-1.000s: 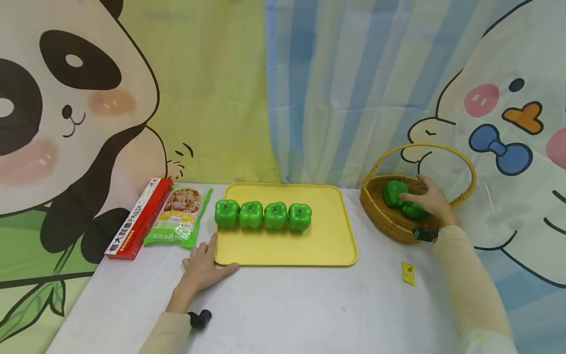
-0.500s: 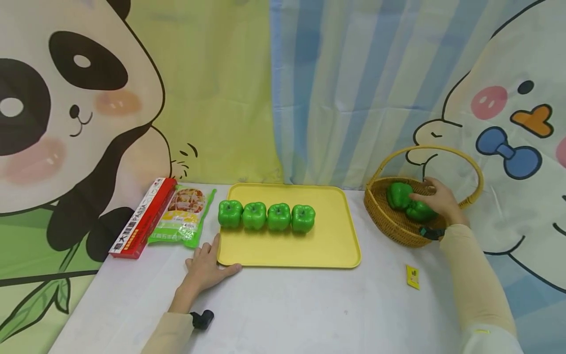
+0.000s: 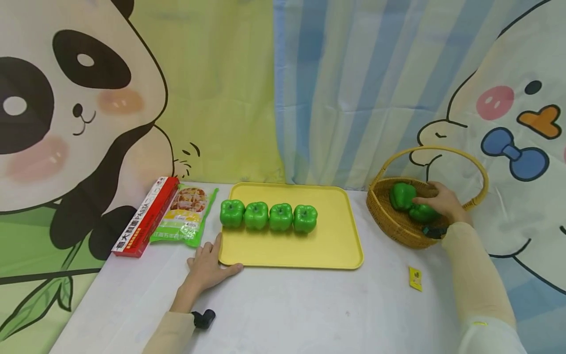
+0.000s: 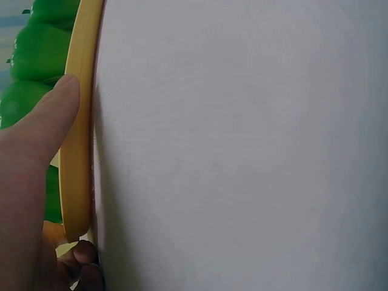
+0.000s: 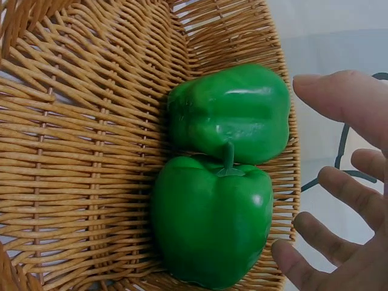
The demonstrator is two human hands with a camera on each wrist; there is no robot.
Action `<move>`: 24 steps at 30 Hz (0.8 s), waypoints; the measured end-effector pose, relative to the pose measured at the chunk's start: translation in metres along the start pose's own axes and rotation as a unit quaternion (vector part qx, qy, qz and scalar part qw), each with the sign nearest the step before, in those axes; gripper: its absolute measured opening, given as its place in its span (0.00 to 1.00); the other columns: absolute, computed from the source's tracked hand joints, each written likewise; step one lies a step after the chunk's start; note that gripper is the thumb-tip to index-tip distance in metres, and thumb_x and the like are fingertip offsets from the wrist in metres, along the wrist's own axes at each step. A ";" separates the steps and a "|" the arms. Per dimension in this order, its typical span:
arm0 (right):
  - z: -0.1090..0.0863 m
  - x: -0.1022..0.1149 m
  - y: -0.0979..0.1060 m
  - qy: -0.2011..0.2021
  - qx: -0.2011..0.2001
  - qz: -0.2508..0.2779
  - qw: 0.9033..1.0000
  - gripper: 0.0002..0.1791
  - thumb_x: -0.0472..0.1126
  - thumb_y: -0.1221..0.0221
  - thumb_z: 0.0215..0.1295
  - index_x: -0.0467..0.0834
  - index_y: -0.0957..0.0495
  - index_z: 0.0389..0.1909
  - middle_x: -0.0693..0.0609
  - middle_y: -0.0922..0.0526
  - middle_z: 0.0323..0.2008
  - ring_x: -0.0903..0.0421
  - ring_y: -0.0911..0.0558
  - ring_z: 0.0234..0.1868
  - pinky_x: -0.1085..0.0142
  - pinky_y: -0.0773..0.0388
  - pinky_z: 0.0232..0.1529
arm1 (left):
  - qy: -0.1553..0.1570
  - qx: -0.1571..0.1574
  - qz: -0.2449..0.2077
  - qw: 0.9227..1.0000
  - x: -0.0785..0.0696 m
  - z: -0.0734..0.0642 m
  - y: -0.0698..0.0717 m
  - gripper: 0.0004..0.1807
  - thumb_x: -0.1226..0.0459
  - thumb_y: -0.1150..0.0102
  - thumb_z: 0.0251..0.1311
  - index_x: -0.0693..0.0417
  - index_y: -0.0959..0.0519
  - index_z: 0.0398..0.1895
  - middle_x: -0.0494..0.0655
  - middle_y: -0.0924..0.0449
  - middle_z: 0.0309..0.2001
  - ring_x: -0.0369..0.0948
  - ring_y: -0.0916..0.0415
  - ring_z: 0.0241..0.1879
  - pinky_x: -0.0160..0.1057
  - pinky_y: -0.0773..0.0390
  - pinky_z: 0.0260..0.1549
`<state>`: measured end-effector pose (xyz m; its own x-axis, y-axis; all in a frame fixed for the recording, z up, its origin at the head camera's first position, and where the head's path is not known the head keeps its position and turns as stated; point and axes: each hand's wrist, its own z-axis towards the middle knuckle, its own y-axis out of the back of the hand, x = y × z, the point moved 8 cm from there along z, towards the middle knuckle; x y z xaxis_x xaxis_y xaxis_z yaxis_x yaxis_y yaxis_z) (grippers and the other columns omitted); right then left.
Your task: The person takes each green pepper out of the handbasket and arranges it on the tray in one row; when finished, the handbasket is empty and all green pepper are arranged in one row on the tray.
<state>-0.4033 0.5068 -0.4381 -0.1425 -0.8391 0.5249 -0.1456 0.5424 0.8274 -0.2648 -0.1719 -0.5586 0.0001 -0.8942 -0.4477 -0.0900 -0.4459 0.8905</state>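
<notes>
My left hand [image 3: 207, 269] rests at the near-left corner of a yellow tray [image 3: 287, 250], its thumb against the rim [image 4: 79, 139] in the left wrist view. On the tray, several green bell peppers [image 3: 280, 217] stand in a row. At the right, my right hand [image 3: 443, 201] reaches over a wicker basket [image 3: 386, 223] with an arched handle. Inside it lie two more bell peppers, an upper one [image 5: 233, 115] and a lower one [image 5: 212, 224] with its stem showing. The right fingers are spread beside them at the basket's rim, holding nothing.
A red pasta box [image 3: 146, 216] and a green-edged food packet [image 3: 185, 214] lie left of the tray. A small yellow sachet [image 3: 415, 279] is on the white table [image 3: 309, 309] in front of the basket. A printed curtain [image 3: 221, 98] hangs behind.
The whole head view has shifted slightly, so things sit a bit further right. Both hands keep nearly the same places by the tray and over the basket.
</notes>
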 end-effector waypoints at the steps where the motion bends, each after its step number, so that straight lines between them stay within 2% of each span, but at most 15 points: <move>1: 0.000 0.000 0.000 -0.001 0.004 -0.007 1.000 0.62 0.67 0.39 0.63 0.38 0.64 0.80 0.26 0.60 0.77 0.21 0.54 0.74 0.27 0.48 0.66 | -0.001 0.001 -0.001 1.000 0.000 0.000 0.000 0.70 0.24 0.39 0.44 0.55 0.55 0.81 0.59 0.31 0.55 0.52 0.38 0.51 0.55 0.40 0.42; 8: 0.004 -0.001 -0.003 0.004 0.027 -0.037 0.999 0.62 0.65 0.39 0.64 0.36 0.65 0.80 0.24 0.60 0.77 0.21 0.53 0.73 0.28 0.47 0.66 | 0.000 0.005 -0.001 1.000 -0.001 -0.001 -0.003 0.71 0.23 0.40 0.44 0.55 0.55 0.81 0.58 0.31 0.54 0.50 0.38 0.48 0.51 0.42 0.39; 14: 0.004 0.000 -0.007 0.006 0.042 -0.046 0.998 0.64 0.66 0.38 0.63 0.35 0.67 0.79 0.25 0.61 0.77 0.20 0.54 0.73 0.28 0.49 0.67 | -0.004 0.000 -0.002 1.000 -0.001 0.000 0.000 0.70 0.25 0.38 0.45 0.57 0.55 0.81 0.58 0.31 0.52 0.50 0.39 0.48 0.51 0.43 0.39; 24: 0.005 -0.003 -0.017 0.006 0.061 -0.059 0.996 0.63 0.64 0.37 0.63 0.35 0.65 0.80 0.23 0.60 0.76 0.19 0.52 0.72 0.28 0.46 0.65 | 0.001 0.001 -0.004 1.000 -0.001 0.000 0.001 0.70 0.25 0.37 0.45 0.57 0.55 0.81 0.58 0.31 0.53 0.51 0.39 0.48 0.52 0.43 0.39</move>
<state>-0.4050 0.5002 -0.4544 -0.1065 -0.8975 0.4279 -0.2788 0.4400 0.8536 -0.2647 -0.1712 -0.5569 0.0033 -0.8907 -0.4547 -0.0915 -0.4530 0.8868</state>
